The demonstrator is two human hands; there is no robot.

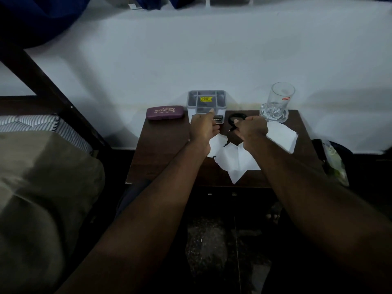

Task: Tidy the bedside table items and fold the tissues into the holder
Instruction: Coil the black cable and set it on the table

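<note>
Dark wooden table (165, 149) at centre, set against a pale wall (191, 60). Far left on it: a purple glasses case (165, 112) with gold lettering, lying flat. Just to its right, at the far edge, a grey holder (206, 100) with several compartments open at the top and a yellow sticker inside; what lies in the compartments is too dim to make out. Far right corner: a clear glass (281, 95), upright, standing in a clear glass dish (273, 116). White tissues (237, 162) lie unfolded and overlapping on the near-centre of the table, one corner reaching the near edge; another tissue sheet (282, 137) lies flat to the right, near the dish. None of the tissues is in the holder. Left hand (203, 127) is raised in front of the holder's near face, fingers curled inward, thumb tip up against the holder's front; cannot tell whether the fingers grip anything. Right hand (251, 128) is raised just right of the holder, above the tissues, fingers curled round a thin black loop (236, 118), which stands out from the fist toward the far side. The two hands are near each other, not touching. Left of the table: a bed with a striped mattress (31, 124) and an olive blanket (42, 187) nearer the camera. Right of the table, low down: a crumpled plastic bag (336, 166). Speckled floor (207, 240) below the table's near edge.
</note>
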